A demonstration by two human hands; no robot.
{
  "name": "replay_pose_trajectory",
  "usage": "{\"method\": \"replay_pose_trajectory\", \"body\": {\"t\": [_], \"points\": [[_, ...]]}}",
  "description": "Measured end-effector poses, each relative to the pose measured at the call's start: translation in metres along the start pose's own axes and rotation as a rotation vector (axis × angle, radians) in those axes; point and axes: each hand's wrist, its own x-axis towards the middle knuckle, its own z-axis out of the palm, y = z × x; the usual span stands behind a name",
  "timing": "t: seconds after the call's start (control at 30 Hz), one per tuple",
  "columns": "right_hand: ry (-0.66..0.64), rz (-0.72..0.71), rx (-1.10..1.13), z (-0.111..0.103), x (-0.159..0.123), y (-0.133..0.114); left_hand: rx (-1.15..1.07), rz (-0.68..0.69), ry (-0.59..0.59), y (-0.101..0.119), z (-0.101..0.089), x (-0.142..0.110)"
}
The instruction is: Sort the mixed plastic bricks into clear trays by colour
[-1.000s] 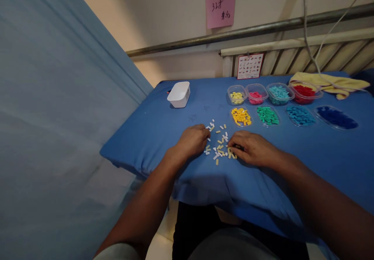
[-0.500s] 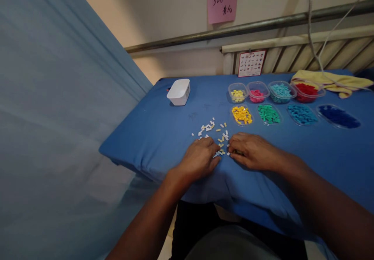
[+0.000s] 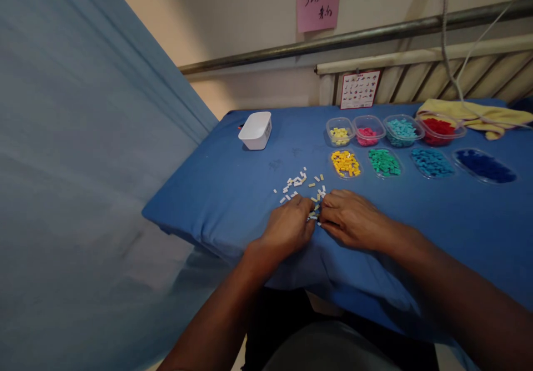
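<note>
My left hand [image 3: 291, 221] rests on the blue-covered table with curled fingers, its fingertips among small white and pale yellow bricks. Facing it from the right is my right hand [image 3: 350, 218], closed, fingers bent down to the cloth. Only a narrow gap parts the two hands, and a few pale yellow bricks [image 3: 313, 214] show in it. Whatever lies under the fingers of either hand is hidden. Beyond the left hand, loose white bricks [image 3: 297, 181] are scattered on the cloth.
A white plastic tub [image 3: 249, 138] stands at the back left. To the back right are two rows of clear tubs with sorted bricks, among them yellow [image 3: 346, 163], green [image 3: 383, 162] and red [image 3: 438, 128]. A yellow cloth [image 3: 474, 114] lies behind them.
My right hand has moved left, towards the left hand, narrowing the gap between them. The left hand has stayed almost in place with its fingers curled in more.
</note>
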Motion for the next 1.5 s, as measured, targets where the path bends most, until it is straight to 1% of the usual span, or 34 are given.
{"method": "replay_pose_trajectory", "body": {"t": [0.1, 0.23, 0.3, 0.37, 0.43, 0.47, 0.53, 0.57, 0.63, 0.7, 0.77, 0.9, 1.0, 1.07, 1.2, 1.37, 1.5], "points": [[0.018, 0.022, -0.040, 0.010, 0.009, -0.002, -0.038, 0.071, 0.004, -0.015, -0.003, 0.001], [0.074, 0.075, -0.073, 0.022, 0.026, -0.003, -0.085, 0.160, 0.069, -0.040, -0.007, 0.005], [0.102, 0.107, -0.061, 0.023, 0.030, -0.002, -0.115, 0.158, 0.120, -0.049, -0.011, 0.004], [0.124, 0.109, -0.017, 0.020, 0.029, -0.001, -0.142, 0.143, 0.189, -0.055, -0.015, -0.001], [0.129, 0.066, 0.050, 0.017, 0.026, 0.001, -0.167, 0.149, 0.232, -0.057, -0.018, -0.009], [0.123, 0.035, 0.080, 0.017, 0.025, 0.001, -0.176, 0.163, 0.230, -0.057, -0.020, -0.013], [0.103, -0.008, 0.114, 0.016, 0.025, 0.001, -0.180, 0.187, 0.190, -0.057, -0.020, -0.022], [0.091, -0.016, 0.117, 0.017, 0.026, 0.001, -0.172, 0.178, 0.170, -0.056, -0.018, -0.025], [0.074, -0.010, 0.104, 0.018, 0.027, -0.001, -0.146, 0.106, 0.162, -0.054, -0.014, -0.030], [0.058, -0.004, 0.080, 0.018, 0.028, -0.002, -0.129, 0.020, 0.185, -0.054, -0.009, -0.032], [0.041, -0.012, 0.064, 0.017, 0.027, -0.003, -0.126, -0.002, 0.202, -0.055, -0.005, -0.031], [0.023, -0.040, 0.054, 0.013, 0.020, -0.005, -0.076, 0.080, 0.162, -0.060, -0.007, -0.019], [0.029, -0.031, 0.080, 0.010, 0.013, -0.004, 0.041, 0.139, 0.080, -0.059, -0.017, -0.006], [0.052, -0.012, 0.105, 0.008, 0.010, -0.001, 0.128, 0.154, 0.023, -0.055, -0.024, 0.001], [0.109, 0.044, 0.116, 0.005, 0.007, 0.003, 0.224, 0.150, -0.043, -0.044, -0.036, 0.011], [0.056, 0.064, 0.131, 0.007, 0.008, 0.001, 0.259, 0.060, -0.074, -0.042, -0.036, 0.021], [0.053, 0.129, 0.151, 0.008, 0.008, 0.001, 0.229, 0.068, -0.105, -0.046, -0.036, 0.027]]}}
